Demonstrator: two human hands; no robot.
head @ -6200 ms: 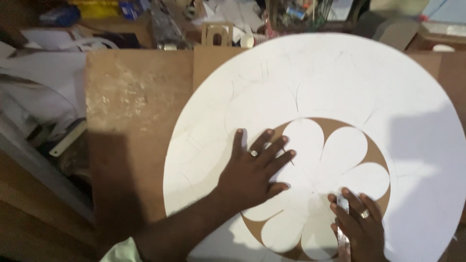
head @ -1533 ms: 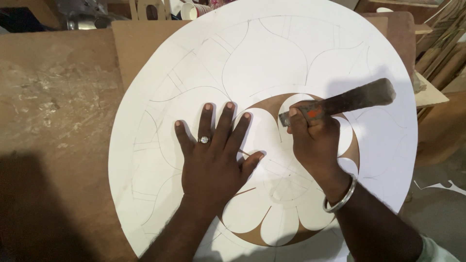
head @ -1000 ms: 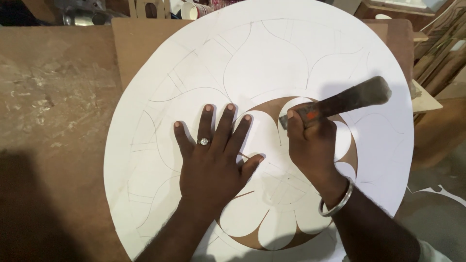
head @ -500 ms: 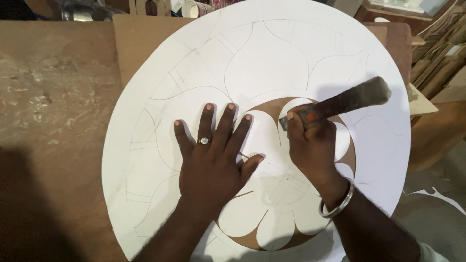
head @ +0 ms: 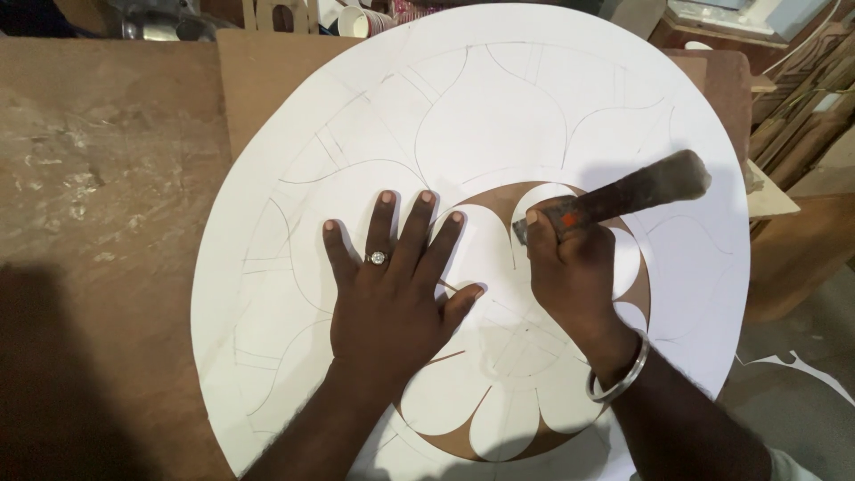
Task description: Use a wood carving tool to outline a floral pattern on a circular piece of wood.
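The left hand [head: 392, 294] lies flat and fully open, fingers spread, palm pressed down on a large white round board [head: 294, 267] marked with pencilled petal outlines. A ring [head: 378, 257] sits on one of its fingers. Its thumb points toward the right hand, reaching onto the cut-out flower shape [head: 512, 356] at the board's middle, where brown wood shows through around the white petals.

The right hand [head: 570, 276] is just beside the left, closed in a fist around the handle of a chisel-like cutting tool [head: 623, 196]. The dark handle sticks out up and away from the hand to its right; the working end points down at the edge of a petal just above the knuckles, though the tip itself is too hidden to tell its shape. A metal bangle [head: 619, 383] circles the right wrist.

The board rests on a worn brown wooden worktop [head: 98, 178], which stretches out to the left of the left hand. Paper cups [head: 361, 20] stand far beyond the fingertips.
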